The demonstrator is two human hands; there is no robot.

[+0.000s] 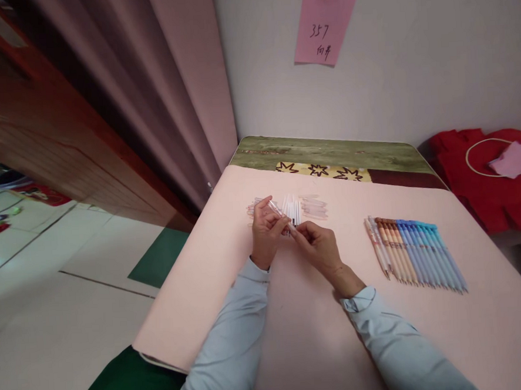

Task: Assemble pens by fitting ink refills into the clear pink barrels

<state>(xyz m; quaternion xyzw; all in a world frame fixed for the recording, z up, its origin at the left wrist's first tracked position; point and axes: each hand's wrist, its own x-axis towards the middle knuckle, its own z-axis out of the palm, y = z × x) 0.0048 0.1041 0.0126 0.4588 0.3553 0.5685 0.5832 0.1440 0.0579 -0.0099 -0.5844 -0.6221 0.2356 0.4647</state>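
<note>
The left hand [265, 234] and right hand [324, 249] are over the middle of the table [205, 304], with a pen barrel [275, 207] between them. Just beyond them on the table lie 3 groups of small parts: a left group [251, 208], a middle group [293, 202] and a right group [315, 208]. To the right, well apart, pens [416, 256] lie side by side in 1 row. Behind the table's far edge is a wall [258, 89] bearing a note [324, 31]; a curtain [196, 87] and a door [86, 164] stand left. Beyond the far right edge, a slip [515, 159] lies on cloth [451, 174].
</note>
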